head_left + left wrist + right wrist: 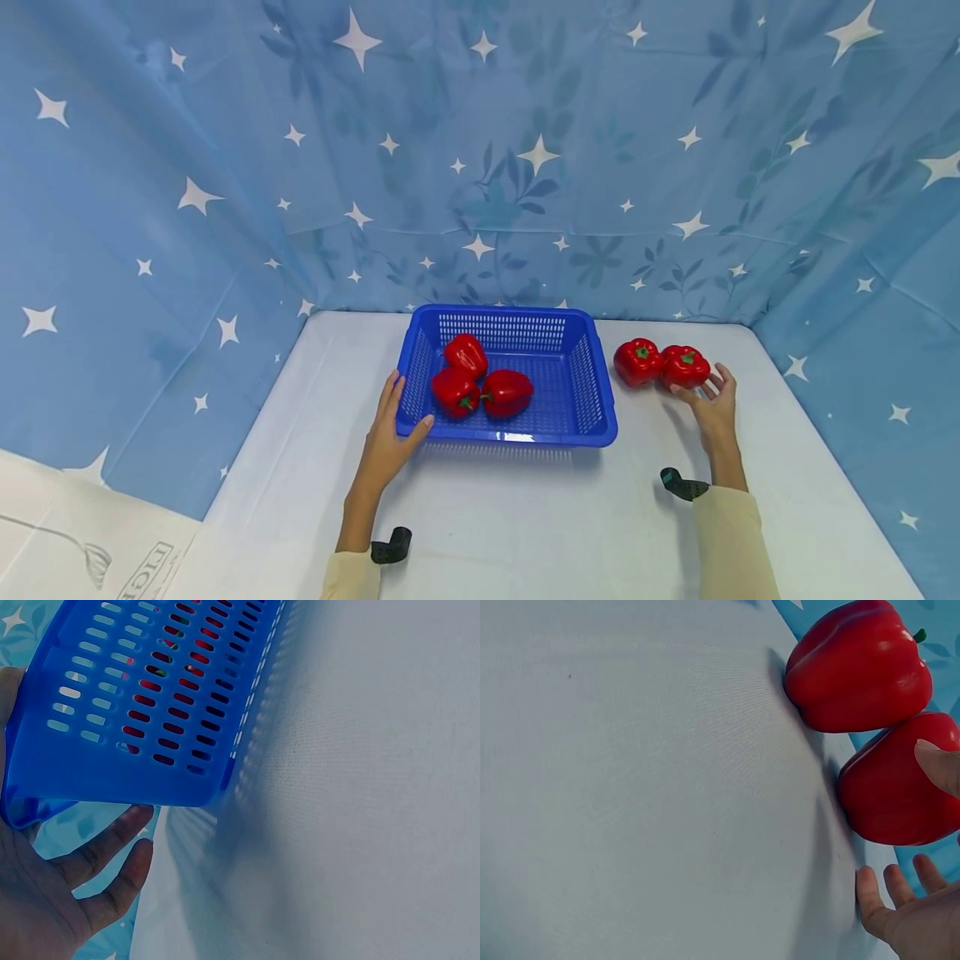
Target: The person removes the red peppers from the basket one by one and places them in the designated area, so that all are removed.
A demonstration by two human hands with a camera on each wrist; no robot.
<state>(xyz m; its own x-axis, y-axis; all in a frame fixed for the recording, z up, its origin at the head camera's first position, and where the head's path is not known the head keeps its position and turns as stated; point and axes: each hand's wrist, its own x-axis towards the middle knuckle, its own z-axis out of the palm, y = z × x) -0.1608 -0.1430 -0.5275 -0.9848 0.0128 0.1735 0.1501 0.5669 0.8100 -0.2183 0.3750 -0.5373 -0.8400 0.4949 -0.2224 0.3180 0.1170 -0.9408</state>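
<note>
Three red bell peppers (507, 393) lie in the left half of a blue plastic basket (577, 439). My left hand (387, 442) is at the basket's front left corner, its fingers along the left side and the thumb at the front rim. In the left wrist view, the lower fingers (120, 889) are spread and fairly straight beside the basket wall. On the right, two more red bell peppers (637, 362) stand side by side, touching. My right hand (716, 412) is at the rightmost pepper (900, 787), thumb over its front and the other fingers spread loosely beside it.
A white cloth (525, 525) covers the table. Blue curtains (465, 150) with stars and leaves hang behind the table and on both sides. At the lower left lies a pale printed sheet (82, 533) with a whisk drawing. Black wrist-worn cameras (392, 546) project from the sleeves.
</note>
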